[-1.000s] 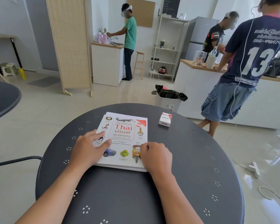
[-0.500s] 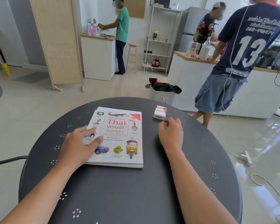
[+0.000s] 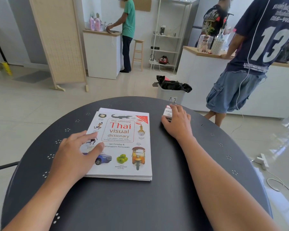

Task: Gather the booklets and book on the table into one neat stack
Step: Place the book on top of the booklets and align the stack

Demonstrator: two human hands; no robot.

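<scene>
Left hand [image 3: 73, 154] flat on book [image 3: 123, 144]; right hand [image 3: 178, 121] grips small box [image 3: 167, 112].

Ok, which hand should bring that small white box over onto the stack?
Right. The right hand already curls around the small box, while the left hand lies flat on the Thai dictionary, steadying it.

Right hand [image 3: 177, 123] left the near edge of the book [image 3: 122, 144], crossed the table, now curls over small white box [image 3: 167, 112].

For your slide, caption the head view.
Left hand rests on the dictionary; right hand grips a small box.
</scene>
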